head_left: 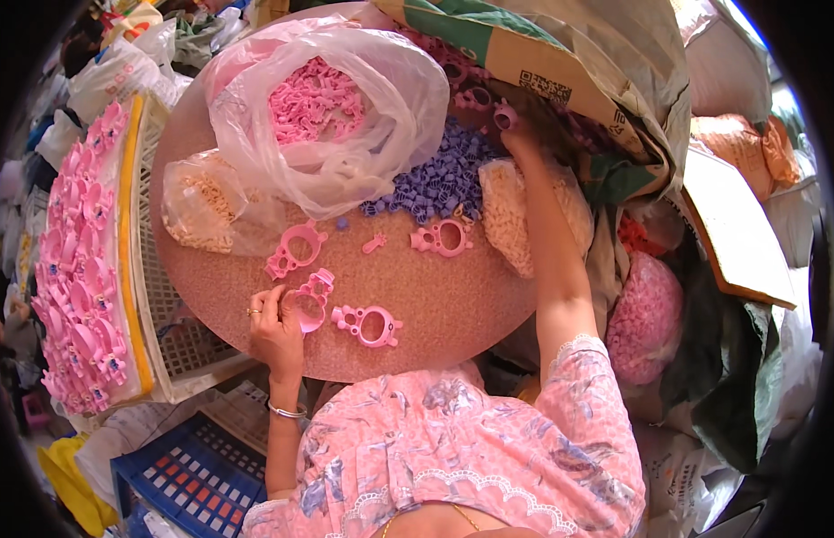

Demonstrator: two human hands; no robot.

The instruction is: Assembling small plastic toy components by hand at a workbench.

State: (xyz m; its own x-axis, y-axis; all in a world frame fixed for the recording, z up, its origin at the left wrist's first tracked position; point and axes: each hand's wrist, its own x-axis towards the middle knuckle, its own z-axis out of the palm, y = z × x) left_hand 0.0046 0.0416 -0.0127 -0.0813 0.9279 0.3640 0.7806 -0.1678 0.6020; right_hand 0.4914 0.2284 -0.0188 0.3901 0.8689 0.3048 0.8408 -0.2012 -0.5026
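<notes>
My left hand [277, 334] is closed on the edge of a pink plastic ring-shaped piece [324, 289], held just above the round table. Beside it lies a similar pink ring piece [391, 334]; two more, one pink ring piece [283, 256] and another [427, 238], rest farther up the table. A small pink part [374, 243] sits between those two. With the arm stretched out, my right hand [522, 134] reaches into the mouth of a big paper sack [533, 56] holding several pink ring pieces. One ring piece [505, 116] is at its fingertips; shadow hides most of the fingers.
On the table [255, 285] stand a clear bag [390, 81] of small pink parts, a heap of purple parts [444, 175] and two bags of beige bits, one left [200, 211], one right [514, 220]. A crate [179, 314] with stacked pink pieces [81, 287] adjoins at left.
</notes>
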